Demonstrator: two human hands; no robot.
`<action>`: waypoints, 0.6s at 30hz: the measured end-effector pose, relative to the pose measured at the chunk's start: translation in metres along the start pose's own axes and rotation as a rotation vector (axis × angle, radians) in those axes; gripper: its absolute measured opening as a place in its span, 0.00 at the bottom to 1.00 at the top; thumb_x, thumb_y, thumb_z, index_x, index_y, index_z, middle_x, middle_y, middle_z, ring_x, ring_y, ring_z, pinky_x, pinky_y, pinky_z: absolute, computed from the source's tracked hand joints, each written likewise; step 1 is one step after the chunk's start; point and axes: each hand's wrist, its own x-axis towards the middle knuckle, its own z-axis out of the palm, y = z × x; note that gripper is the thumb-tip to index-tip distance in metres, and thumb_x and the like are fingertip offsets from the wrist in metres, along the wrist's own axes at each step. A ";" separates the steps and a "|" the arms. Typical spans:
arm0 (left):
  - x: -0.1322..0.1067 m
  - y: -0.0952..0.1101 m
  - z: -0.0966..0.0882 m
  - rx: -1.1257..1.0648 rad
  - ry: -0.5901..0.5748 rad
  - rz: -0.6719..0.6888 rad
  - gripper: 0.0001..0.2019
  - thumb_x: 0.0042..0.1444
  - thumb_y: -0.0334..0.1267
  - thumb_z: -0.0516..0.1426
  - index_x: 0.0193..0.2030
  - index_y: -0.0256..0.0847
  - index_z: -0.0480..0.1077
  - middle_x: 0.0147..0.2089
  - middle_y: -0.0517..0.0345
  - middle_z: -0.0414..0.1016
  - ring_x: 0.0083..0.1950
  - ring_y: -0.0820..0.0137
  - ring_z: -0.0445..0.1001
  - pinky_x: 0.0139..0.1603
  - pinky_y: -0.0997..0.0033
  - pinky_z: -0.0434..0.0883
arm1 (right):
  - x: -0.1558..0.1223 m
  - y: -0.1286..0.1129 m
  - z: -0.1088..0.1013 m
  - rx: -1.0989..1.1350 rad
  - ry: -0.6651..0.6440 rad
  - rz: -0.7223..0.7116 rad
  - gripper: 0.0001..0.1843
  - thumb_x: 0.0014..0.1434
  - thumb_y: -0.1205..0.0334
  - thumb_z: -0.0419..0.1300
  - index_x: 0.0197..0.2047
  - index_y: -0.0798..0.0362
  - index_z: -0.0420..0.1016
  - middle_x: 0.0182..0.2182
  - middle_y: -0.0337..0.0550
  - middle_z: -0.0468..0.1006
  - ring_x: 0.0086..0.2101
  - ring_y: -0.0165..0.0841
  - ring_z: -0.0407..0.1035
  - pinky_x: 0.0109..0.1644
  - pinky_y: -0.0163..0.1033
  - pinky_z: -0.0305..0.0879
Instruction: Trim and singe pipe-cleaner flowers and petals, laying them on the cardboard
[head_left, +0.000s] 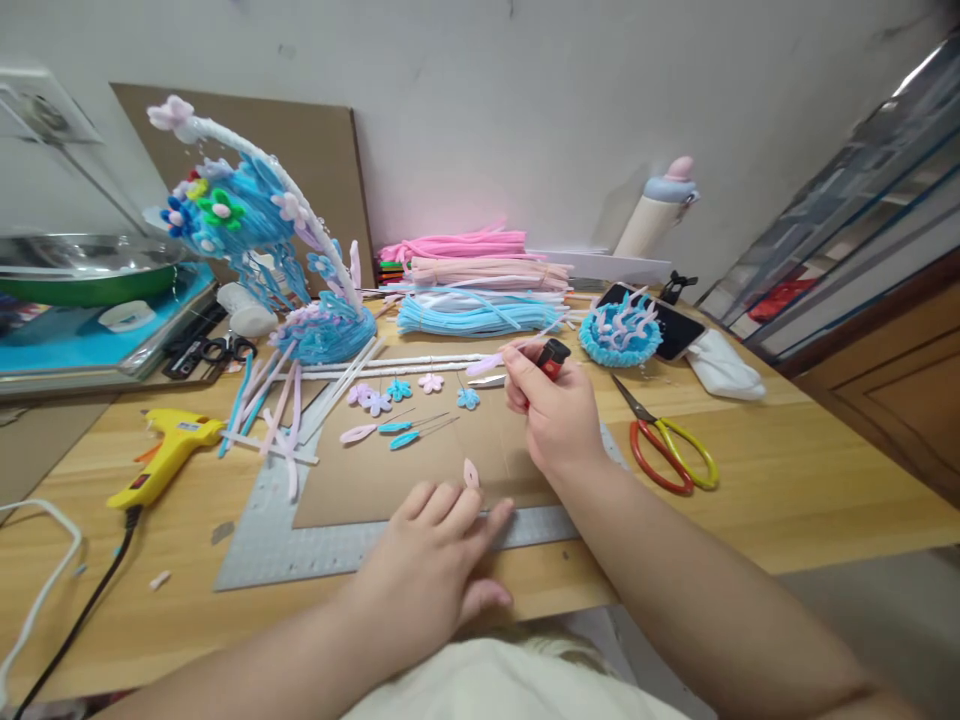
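My right hand [551,405] is closed around a small tool [553,358] with a red and black handle and a pointed metal tip facing left. A lilac fuzzy petal [484,365] sticks out from its thumb and fingertips. My left hand [424,560] rests flat with fingers stretched, at the near edge of a cardboard sheet [337,500]. Just beyond its fingertips lies a pale pink petal [471,473]. Farther back on the cardboard are pink and blue petals on wires, including a blue petal [405,440], and several small flowers, among them a teal one [398,390].
A grey cutting mat [262,555] lies under the cardboard. Scissors [667,455] are at right, a yellow glue gun [169,445] at left. Behind stand a blue flowered ornament [322,330], pipe cleaner bundles [480,312], a blue fuzzy piece [619,345] and a bottle [652,220].
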 end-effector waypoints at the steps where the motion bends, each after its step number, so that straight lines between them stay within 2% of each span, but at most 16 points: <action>1: -0.001 0.004 0.005 0.028 0.012 -0.011 0.33 0.63 0.61 0.49 0.68 0.44 0.63 0.65 0.40 0.67 0.55 0.53 0.66 0.54 0.55 0.59 | 0.000 0.001 0.000 -0.002 -0.006 0.002 0.13 0.53 0.52 0.69 0.32 0.52 0.74 0.19 0.28 0.61 0.19 0.22 0.52 0.21 0.32 0.47; 3: -0.005 0.010 0.014 0.080 0.038 -0.036 0.36 0.62 0.63 0.48 0.68 0.41 0.63 0.62 0.42 0.71 0.54 0.54 0.67 0.55 0.57 0.57 | 0.000 0.005 -0.001 -0.017 -0.012 0.013 0.12 0.55 0.54 0.68 0.34 0.53 0.74 0.20 0.28 0.63 0.19 0.22 0.54 0.21 0.31 0.51; 4: -0.010 0.011 0.017 0.103 0.054 -0.051 0.36 0.62 0.63 0.48 0.68 0.40 0.63 0.58 0.44 0.74 0.53 0.55 0.67 0.55 0.58 0.57 | 0.001 0.007 -0.002 -0.029 -0.013 0.024 0.12 0.58 0.54 0.67 0.36 0.54 0.74 0.23 0.29 0.67 0.20 0.22 0.58 0.22 0.31 0.56; 7: -0.035 0.009 0.020 0.162 0.114 -0.105 0.35 0.64 0.61 0.48 0.67 0.36 0.65 0.51 0.50 0.78 0.51 0.58 0.68 0.54 0.61 0.55 | 0.006 0.011 -0.004 -0.073 -0.013 0.071 0.14 0.65 0.55 0.61 0.48 0.55 0.73 0.40 0.41 0.77 0.34 0.30 0.73 0.37 0.40 0.73; 9: -0.056 0.007 0.019 0.195 0.160 -0.163 0.32 0.66 0.58 0.48 0.64 0.33 0.68 0.48 0.49 0.79 0.49 0.58 0.69 0.52 0.61 0.56 | 0.010 0.012 -0.006 -0.096 -0.004 0.103 0.18 0.66 0.55 0.60 0.55 0.54 0.71 0.51 0.47 0.75 0.44 0.37 0.74 0.46 0.48 0.74; 12: -0.070 0.006 0.015 0.282 0.249 -0.262 0.26 0.67 0.52 0.50 0.56 0.33 0.76 0.47 0.45 0.79 0.49 0.56 0.68 0.51 0.59 0.56 | 0.015 0.012 -0.007 -0.118 0.014 0.138 0.20 0.65 0.54 0.60 0.57 0.53 0.70 0.54 0.48 0.74 0.48 0.39 0.73 0.50 0.51 0.73; 13: -0.067 0.007 0.015 0.289 0.273 -0.246 0.23 0.67 0.51 0.51 0.53 0.35 0.77 0.47 0.45 0.78 0.49 0.56 0.67 0.50 0.59 0.56 | 0.016 0.012 -0.007 -0.122 0.019 0.146 0.20 0.65 0.54 0.60 0.57 0.53 0.70 0.54 0.48 0.74 0.48 0.39 0.73 0.50 0.51 0.73; 15: -0.048 0.014 0.015 0.242 0.303 -0.201 0.23 0.67 0.51 0.51 0.60 0.41 0.73 0.50 0.46 0.77 0.51 0.56 0.67 0.51 0.59 0.55 | 0.016 0.011 -0.007 -0.128 0.025 0.157 0.20 0.65 0.54 0.60 0.57 0.53 0.70 0.54 0.48 0.74 0.48 0.39 0.73 0.50 0.52 0.73; 17: -0.019 0.025 0.019 0.202 0.277 -0.117 0.27 0.65 0.59 0.49 0.65 0.50 0.68 0.51 0.49 0.76 0.52 0.56 0.67 0.51 0.59 0.56 | 0.016 0.012 -0.006 -0.130 0.030 0.163 0.20 0.65 0.54 0.60 0.57 0.53 0.70 0.54 0.48 0.74 0.48 0.39 0.72 0.50 0.52 0.73; 18: -0.005 0.031 0.023 0.184 0.258 -0.096 0.31 0.62 0.63 0.49 0.65 0.50 0.68 0.50 0.49 0.77 0.51 0.55 0.68 0.50 0.59 0.58 | 0.015 0.012 -0.006 -0.130 0.031 0.165 0.20 0.65 0.54 0.60 0.57 0.53 0.70 0.54 0.48 0.74 0.48 0.40 0.72 0.50 0.52 0.73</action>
